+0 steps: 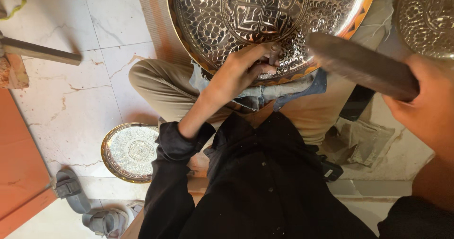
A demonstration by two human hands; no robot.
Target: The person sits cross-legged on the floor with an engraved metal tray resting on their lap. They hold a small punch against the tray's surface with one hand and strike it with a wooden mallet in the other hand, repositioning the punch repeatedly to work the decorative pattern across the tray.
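Note:
A large engraved metal tray (pixel 227 26) rests tilted on my lap over a blue cloth (pixel 302 90). My left hand (pixel 241 71) is shut on a small metal chisel (pixel 274 54), whose tip touches the tray's patterned rim. My right hand (pixel 428 109) grips the handle of a wooden mallet (pixel 359 64), raised to the right of the chisel and slightly blurred. The mallet's head points toward the tray.
A smaller engraved plate (pixel 130 151) lies on the marble floor by my left knee. Grey sandals (pixel 71 189) sit at lower left beside an orange board (pixel 19 172). A second engraved tray (pixel 425 16) shows at top right. A wooden bar (pixel 42 52) lies at upper left.

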